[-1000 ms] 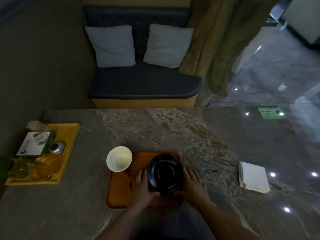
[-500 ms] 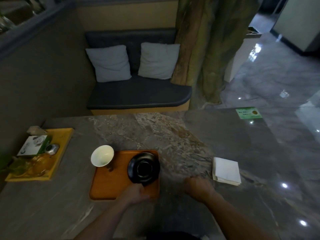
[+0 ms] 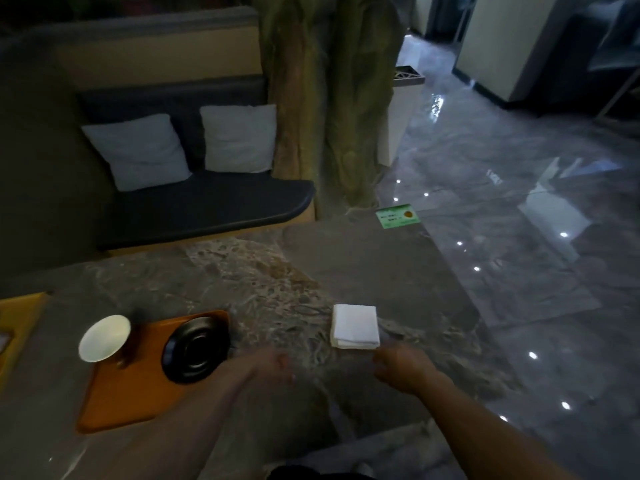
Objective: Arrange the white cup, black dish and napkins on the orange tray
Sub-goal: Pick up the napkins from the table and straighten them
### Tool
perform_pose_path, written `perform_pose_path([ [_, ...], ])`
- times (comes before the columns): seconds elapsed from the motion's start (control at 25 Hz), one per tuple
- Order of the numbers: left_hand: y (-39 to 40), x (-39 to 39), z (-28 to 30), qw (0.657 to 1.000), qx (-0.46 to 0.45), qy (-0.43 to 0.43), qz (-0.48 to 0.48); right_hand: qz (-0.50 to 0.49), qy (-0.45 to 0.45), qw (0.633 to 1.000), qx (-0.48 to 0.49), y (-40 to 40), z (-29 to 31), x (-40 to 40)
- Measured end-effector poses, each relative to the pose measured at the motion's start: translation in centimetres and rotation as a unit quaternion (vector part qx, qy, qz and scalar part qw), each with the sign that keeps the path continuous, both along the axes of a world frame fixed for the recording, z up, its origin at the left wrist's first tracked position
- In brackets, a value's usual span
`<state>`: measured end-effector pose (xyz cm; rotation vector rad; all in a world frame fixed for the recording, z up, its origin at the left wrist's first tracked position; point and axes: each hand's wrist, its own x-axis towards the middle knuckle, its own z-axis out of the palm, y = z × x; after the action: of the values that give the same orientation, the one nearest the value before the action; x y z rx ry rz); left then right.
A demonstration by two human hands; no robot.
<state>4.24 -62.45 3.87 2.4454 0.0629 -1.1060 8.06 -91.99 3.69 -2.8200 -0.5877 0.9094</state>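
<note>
The orange tray (image 3: 131,393) lies at the lower left of the marble table. The black dish (image 3: 195,348) rests on the tray's right part. The white cup (image 3: 104,337) stands at the tray's far left corner. A folded stack of white napkins (image 3: 355,325) lies on the bare table to the right of the tray. My left hand (image 3: 266,367) hovers blurred between dish and napkins, holding nothing. My right hand (image 3: 403,367) sits just below the napkins' near right corner, fingers loosely curled and empty; I cannot tell if it touches them.
A yellow tray (image 3: 17,317) shows at the far left edge. A green card (image 3: 397,216) lies at the table's far right corner. Behind the table is a dark bench (image 3: 194,206) with two pillows; glossy floor lies to the right.
Both hands left the black dish and moved right toward the napkins. The view turned right, so the tray now sits at the lower left.
</note>
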Motion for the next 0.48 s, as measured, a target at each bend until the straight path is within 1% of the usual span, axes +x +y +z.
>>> perform_pose_path([
  [0.16,-2.2,2.8,-0.5,0.998,0.042,-0.011,-0.037,-0.023,-0.003,1.0,-0.013,-2.1,-0.1,1.5],
  [0.36,-3.1,7.3,-1.8,0.994,0.023,-0.031,-0.097,-0.036,0.003,0.999,-0.03,-2.5,-1.2,4.7],
  [0.48,-3.4,10.0,-2.6,0.991,0.039,-0.029,-0.127,-0.041,-0.003,0.999,-0.035,-1.9,-1.8,6.7],
])
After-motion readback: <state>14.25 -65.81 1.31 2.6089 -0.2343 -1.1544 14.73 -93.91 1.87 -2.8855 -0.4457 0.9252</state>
